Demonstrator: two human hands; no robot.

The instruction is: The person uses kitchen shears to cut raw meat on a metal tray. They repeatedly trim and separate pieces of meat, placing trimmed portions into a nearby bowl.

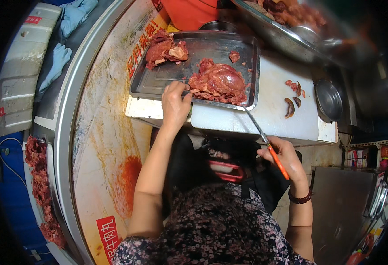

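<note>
A large piece of raw red meat (222, 81) lies toward the right side of a shallow steel tray (200, 46). My left hand (175, 99) reaches over the tray's near rim, with thumb and fingertips pinching the meat's left edge. In my right hand (285, 154) is a narrow-bladed knife (275, 157) with an orange handle. Its blade points up and left, the tip at the tray's near right corner, close to the meat. A second piece of meat (164, 50) with pale fat sits at the tray's far left. A small scrap (234, 56) lies near the back right.
Under the tray's right side is a white cutting board (277, 79) bearing dark scraps (289, 107). A round steel bowl (329, 99) stands at its right. Behind are a red bucket (190, 13) and a large meat-filled steel basin (280, 28). Ground-looking meat (40, 185) fills a left-hand tray.
</note>
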